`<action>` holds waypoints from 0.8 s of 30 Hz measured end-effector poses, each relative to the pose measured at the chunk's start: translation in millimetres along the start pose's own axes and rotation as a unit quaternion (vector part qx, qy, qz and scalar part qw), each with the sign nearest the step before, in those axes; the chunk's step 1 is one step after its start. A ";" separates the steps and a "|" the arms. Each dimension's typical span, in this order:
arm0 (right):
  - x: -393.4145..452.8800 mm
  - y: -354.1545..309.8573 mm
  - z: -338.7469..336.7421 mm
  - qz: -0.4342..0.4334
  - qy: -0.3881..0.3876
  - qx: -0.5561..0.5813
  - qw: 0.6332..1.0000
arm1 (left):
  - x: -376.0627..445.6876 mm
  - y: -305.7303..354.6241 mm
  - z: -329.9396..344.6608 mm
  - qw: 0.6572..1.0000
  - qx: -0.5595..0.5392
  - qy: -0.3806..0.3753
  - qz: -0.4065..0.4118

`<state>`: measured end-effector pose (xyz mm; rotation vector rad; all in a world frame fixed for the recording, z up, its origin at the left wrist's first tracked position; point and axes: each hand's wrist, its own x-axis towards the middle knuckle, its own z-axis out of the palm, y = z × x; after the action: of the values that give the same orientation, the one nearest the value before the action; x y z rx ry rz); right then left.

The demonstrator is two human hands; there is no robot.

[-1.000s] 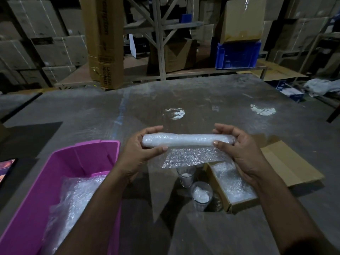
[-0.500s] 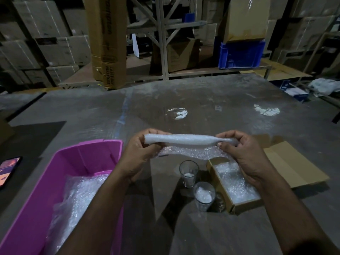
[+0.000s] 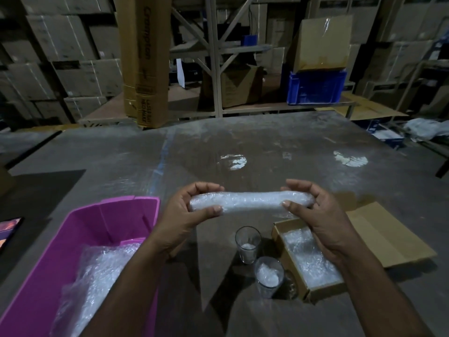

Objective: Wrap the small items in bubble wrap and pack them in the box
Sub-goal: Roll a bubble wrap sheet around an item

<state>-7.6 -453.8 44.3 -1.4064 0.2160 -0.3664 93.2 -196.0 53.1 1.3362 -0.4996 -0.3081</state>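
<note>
Held above the surface [image 3: 267, 142], the bubble-wrap roll [image 3: 250, 201] has each end pinched by left hand [image 3: 192, 210] and right hand [image 3: 315, 212]. It looks light, soft and slippery, possibly fragile inside; an end grip keeps the wrap from unrolling

We see both forearms reaching forward, palms turned toward each other. The left hand [image 3: 187, 212] curls its fingers over the top, thumb beneath. The right hand [image 3: 315, 210] mirrors that grip, thumb on the near side.
</note>
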 end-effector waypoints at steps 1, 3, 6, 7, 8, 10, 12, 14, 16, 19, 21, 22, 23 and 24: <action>0.3 -0.3 0.1 0.006 0.002 0.014 1.000 | 0.2 -0.5 -0.4 1.000 0.011 0.001 0.008; -0.4 -1.6 1.3 0.030 -0.008 0.063 0.998 | 0.4 -1.5 -1.9 0.999 0.029 0.004 0.018; -3.2 -3.6 3.4 0.043 -0.025 0.080 0.996 | 0.2 -0.4 -4.4 0.999 0.052 -0.003 0.012; -3.6 -3.5 3.5 0.037 -0.022 0.079 0.996 | 0.3 0.6 -4.7 0.998 0.063 -0.008 0.007; -3.9 -4.2 4.0 0.028 -0.017 0.080 0.996 | 0.3 1.6 -4.8 0.998 0.069 -0.014 -0.001; -2.8 -4.6 4.5 0.006 -0.003 0.072 0.997 | -0.9 2.4 -3.3 0.998 0.049 -0.023 -0.027; -0.8 -4.5 4.7 -0.009 0.009 0.062 0.998 | -2.8 2.7 0.7 0.997 0.045 -0.035 -0.049; 0.8 -4.5 4.5 -0.016 0.015 0.055 0.998 | -4.5 2.0 4.0 0.994 0.069 -0.052 -0.060; 1.3 -5.7 5.1 -0.021 0.016 0.053 0.998 | -5.4 1.6 6.4 0.991 0.074 -0.074 -0.077; 1.0 -7.2 6.4 -0.029 0.018 0.052 0.998 | -6.1 -1.1 9.6 0.983 0.088 -0.124 -0.102; 1.4 -8.4 7.9 -0.034 0.016 0.048 0.998 | -6.7 -2.3 10.7 0.975 0.124 -0.144 -0.112; 2.2 -8.5 8.5 -0.038 0.018 0.047 0.998 | -7.1 -2.4 10.6 0.970 0.142 -0.155 -0.118; 2.8 -8.7 8.9 -0.042 0.021 0.045 0.998 | -7.8 -1.8 10.3 0.966 0.152 -0.170 -0.125; 3.6 -9.0 9.0 -0.046 0.026 0.042 0.998 | -8.6 -1.1 9.9 0.962 0.155 -0.185 -0.131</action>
<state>-2.1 -447.9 54.8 -1.3273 0.1767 -0.4835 80.8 -200.5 52.1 1.6630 -0.7043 -0.7320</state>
